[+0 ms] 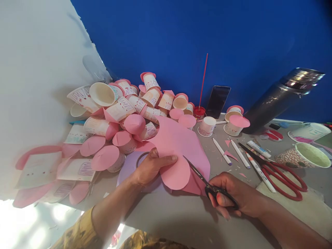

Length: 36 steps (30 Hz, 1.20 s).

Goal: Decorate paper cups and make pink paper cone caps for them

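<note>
The left hand [153, 167] is closed in a pinch on a pink paper [173, 173], its thumb lying flat on top and its other fingers mostly hidden beneath the sheet. The right hand [230, 193] is curled round the handles of the black scissors [198, 173], with fingers through the loops. The blades point up and to the left over the pink paper, their tips near the left thumb but apart from it; how far apart the blades stand is hard to tell. The pink paper has a rounded lobe at its near edge and lies above the grey surface [160, 211], more pink sheet showing behind and to the right of it. A purple paper [127, 173] lies partly under it, by the left hand — a dark loop [138, 159] shows there too.

On the left, a heap of paper cups [120, 110] with pink discs and drawn marks leans towards the walls. Beyond the right hand lie white markers [221, 151], small pink scraps [230, 155] and the red-handled scissors [282, 176]. A patterned cup [302, 155] lies on its side at the far right. Against the blue wall [168, 38] stand a phone [218, 102] and a tilted dark bottle [269, 102].
</note>
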### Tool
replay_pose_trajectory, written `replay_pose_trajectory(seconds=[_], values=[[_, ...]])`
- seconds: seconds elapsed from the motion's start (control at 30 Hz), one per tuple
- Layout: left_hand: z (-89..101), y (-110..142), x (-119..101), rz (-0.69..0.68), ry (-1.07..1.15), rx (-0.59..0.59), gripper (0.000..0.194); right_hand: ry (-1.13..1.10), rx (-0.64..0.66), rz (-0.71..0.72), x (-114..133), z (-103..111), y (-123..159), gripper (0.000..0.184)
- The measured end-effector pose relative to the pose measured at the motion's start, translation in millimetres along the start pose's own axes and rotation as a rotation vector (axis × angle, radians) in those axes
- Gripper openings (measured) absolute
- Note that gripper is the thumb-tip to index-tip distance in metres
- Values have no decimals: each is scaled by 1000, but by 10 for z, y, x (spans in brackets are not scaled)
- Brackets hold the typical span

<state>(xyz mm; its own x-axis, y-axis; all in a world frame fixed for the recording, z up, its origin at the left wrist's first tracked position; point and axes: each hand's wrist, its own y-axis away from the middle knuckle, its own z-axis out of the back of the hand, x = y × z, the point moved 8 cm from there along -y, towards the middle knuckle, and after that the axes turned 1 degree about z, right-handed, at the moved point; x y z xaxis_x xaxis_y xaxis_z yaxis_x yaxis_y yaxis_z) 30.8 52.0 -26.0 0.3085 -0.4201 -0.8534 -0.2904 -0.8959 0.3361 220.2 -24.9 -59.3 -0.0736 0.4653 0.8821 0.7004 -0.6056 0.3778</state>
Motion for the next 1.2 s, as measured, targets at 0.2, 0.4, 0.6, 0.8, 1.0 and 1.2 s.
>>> replay_pose_trajectory(seconds=[0.2,0.4,0.6,0.8,1.0,1.2], values=[[-28,2,-13,1,11,34,40,-11,2,0,41,-29,1,68],[-13,-3,-20,-16,17,31,40,-17,12,2,33,-44,-2,69],[13,-3,-4,-16,2,35,37,-22,10,4,33,-36,1,67],[9,2,-30,-31,-11,41,37,-17,9,-16,24,-36,7,68],[-5,7,-42,-36,-7,61,36,-38,25,5,44,-57,7,67],[-8,5,-39,-37,-19,65,35,-22,22,6,66,-64,7,68]])
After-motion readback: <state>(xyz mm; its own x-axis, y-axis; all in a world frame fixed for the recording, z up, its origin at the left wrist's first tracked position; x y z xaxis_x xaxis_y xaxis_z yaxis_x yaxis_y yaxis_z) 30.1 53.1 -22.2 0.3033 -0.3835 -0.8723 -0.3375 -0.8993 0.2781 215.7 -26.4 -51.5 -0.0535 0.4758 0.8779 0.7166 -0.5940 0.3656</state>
